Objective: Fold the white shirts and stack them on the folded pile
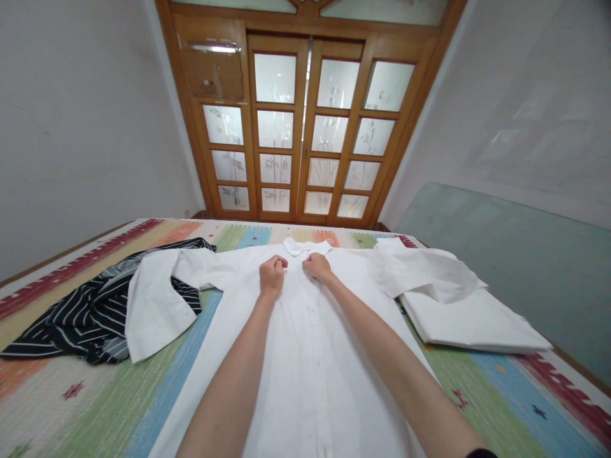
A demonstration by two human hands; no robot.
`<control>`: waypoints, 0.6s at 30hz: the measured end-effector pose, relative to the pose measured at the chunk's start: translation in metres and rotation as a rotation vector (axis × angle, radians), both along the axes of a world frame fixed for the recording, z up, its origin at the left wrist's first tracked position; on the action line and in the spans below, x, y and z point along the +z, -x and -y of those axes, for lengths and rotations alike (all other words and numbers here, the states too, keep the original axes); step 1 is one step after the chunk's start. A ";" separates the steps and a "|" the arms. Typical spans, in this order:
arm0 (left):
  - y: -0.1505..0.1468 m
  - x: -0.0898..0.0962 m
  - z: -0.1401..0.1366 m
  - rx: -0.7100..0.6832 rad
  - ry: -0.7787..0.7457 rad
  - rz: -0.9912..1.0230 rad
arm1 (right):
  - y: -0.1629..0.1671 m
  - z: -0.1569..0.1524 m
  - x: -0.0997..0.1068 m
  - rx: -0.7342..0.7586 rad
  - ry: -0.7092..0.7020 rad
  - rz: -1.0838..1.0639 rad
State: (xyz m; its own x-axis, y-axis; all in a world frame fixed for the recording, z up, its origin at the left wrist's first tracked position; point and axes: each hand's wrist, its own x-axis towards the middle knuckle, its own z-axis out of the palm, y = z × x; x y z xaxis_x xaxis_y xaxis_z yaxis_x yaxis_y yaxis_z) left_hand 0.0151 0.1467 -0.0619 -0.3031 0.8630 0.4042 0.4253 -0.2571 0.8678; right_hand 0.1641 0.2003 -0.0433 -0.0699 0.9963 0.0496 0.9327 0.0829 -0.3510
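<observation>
A white button-up shirt (296, 356) lies spread front side up, its collar (308, 247) at the far end and its button placket running down the middle. My left hand (272, 275) is closed on the cloth just left of the placket below the collar, fingers curled with the tips partly hidden. Close beside it, my right hand (316, 266) pinches the shirt front near the top of the placket. Out to the left, one sleeve (160, 305) bends down over a black-and-white striped garment (90, 312). The other sleeve (424, 270) lies over a folded white cloth (472, 318).
A colourful striped bedspread (62, 407) lies under everything. At the right, a pale green board (501, 235) stands along the wall. Beyond the far edge are wooden doors (298, 127) with frosted panes, between grey walls.
</observation>
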 end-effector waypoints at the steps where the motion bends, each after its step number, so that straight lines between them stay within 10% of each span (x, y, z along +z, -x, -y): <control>1: 0.000 0.000 0.000 0.003 -0.002 -0.012 | -0.001 0.000 0.000 0.015 -0.006 0.006; 18: -0.020 -0.001 0.008 -0.325 0.136 -0.858 | -0.006 0.005 0.001 0.026 -0.116 0.153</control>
